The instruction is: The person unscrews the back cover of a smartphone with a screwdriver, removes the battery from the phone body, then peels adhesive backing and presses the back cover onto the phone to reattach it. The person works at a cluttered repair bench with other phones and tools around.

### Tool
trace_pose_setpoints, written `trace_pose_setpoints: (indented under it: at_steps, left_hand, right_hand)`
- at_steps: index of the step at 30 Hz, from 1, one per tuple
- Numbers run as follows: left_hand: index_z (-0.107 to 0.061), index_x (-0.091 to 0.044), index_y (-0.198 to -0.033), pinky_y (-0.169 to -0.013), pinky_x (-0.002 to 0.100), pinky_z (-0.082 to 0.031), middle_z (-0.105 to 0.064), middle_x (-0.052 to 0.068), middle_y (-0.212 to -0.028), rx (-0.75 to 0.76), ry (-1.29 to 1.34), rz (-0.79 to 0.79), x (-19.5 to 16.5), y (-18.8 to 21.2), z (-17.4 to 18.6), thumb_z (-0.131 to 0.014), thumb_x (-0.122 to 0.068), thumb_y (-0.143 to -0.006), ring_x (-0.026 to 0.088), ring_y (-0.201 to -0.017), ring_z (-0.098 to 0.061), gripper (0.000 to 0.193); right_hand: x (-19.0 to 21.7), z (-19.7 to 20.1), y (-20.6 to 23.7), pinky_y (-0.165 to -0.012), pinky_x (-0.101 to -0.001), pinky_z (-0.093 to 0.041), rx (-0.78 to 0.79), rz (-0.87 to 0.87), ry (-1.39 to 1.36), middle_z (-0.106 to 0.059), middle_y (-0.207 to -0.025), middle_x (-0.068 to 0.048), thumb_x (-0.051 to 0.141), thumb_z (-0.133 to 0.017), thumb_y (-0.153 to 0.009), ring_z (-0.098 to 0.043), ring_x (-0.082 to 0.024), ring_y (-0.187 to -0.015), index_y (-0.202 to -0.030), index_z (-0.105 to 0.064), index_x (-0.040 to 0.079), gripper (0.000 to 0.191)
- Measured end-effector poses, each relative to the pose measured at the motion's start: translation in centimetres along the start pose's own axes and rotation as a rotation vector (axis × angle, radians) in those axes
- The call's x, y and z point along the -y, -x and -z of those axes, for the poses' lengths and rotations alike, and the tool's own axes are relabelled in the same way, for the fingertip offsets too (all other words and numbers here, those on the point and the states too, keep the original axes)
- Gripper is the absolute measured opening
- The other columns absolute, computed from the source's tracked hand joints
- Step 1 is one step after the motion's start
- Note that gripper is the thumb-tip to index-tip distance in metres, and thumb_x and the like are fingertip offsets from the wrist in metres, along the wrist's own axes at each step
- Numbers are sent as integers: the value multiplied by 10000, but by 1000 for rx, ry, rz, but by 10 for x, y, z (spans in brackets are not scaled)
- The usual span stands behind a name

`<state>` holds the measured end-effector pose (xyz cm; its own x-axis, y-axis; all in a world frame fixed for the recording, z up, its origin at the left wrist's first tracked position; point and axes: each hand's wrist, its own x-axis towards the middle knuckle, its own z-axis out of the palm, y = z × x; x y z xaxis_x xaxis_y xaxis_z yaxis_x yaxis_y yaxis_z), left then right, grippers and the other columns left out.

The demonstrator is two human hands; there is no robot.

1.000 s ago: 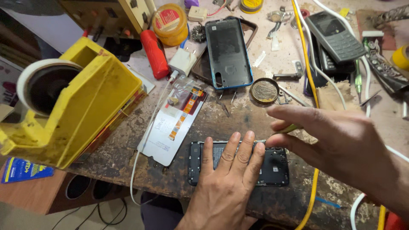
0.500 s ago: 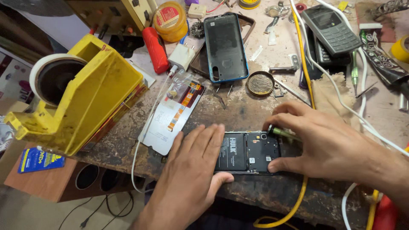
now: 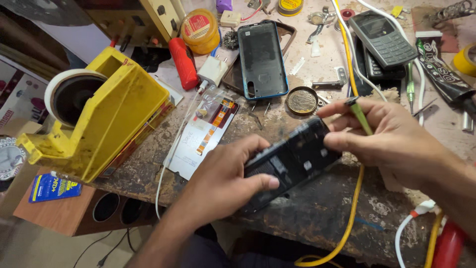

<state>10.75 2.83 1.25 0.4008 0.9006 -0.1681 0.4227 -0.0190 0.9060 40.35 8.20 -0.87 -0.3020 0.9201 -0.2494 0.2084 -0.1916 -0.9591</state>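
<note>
Change: half a second ago the opened black smartphone with its back cover off (image 3: 292,161) lay flat on the worn, stained wooden workbench (image 3: 317,213) under both hands; now it is lifted off the bench and tilted, its far end raised.
Left hand: the left hand (image 3: 223,181) has shifted from lying flat on the phone to gripping its near end, thumb pressed along the lower edge, fingers curled behind.
Right hand: the right hand (image 3: 391,136) pinches the phone's far upper corner between thumb and fingers, with a thin green-handled screwdriver (image 3: 359,116) tucked between the fingers, tip pointing up and away.
Phone, look: dark inner frame exposed, blocky black parts showing; finer detail is blurred.
Phone, place: in the air just above the bench's near edge, between the two hands, beside a yellow cable (image 3: 354,198).
Nearby: a flat white screen panel with an orange flex strip (image 3: 201,139) lies to the left; a round brass-coloured tin lid (image 3: 302,100) sits just beyond; a blue-rimmed phone case (image 3: 262,59) lies farther back; a big yellow plastic tape dispenser (image 3: 106,116) stands at the left.
</note>
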Motion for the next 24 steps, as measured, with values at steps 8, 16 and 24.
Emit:
trace_pose_setpoints:
  at_steps: [8,16,24]
  left_hand:
    - [-562,-1,-1142,-759,274,-623,-750,110,-991,-291,739,-133,19,-39,-53,-772,34,-841,122,-860,-728,369]
    - [-543,-9,-1235,-850,288,-599,-714,91,-1103,-391,922,-298,-2,-55,-89,-722,13,-916,135,-978,-699,366]
    - [-540,-9,-1451,-1111,352,-500,-615,159,-1420,83,1330,-296,-7,-52,-74,-521,-123,-996,241,-1320,-603,469]
  right_hand:
    - [-13,2,-1,-423,-226,-351,8,22,-125,-710,-804,-77,135,-760,-962,-467,-73,-514,-1109,-734,-24,218]
    - [-6,-1,2,-454,-205,-344,-132,77,93,-600,-645,74,171,-764,-845,-459,-16,-526,-937,-698,45,170]
    - [4,-11,4,-476,-266,-446,-37,-48,-131,-667,-728,20,183,-769,-872,-549,-53,-572,-1037,-724,-24,268]
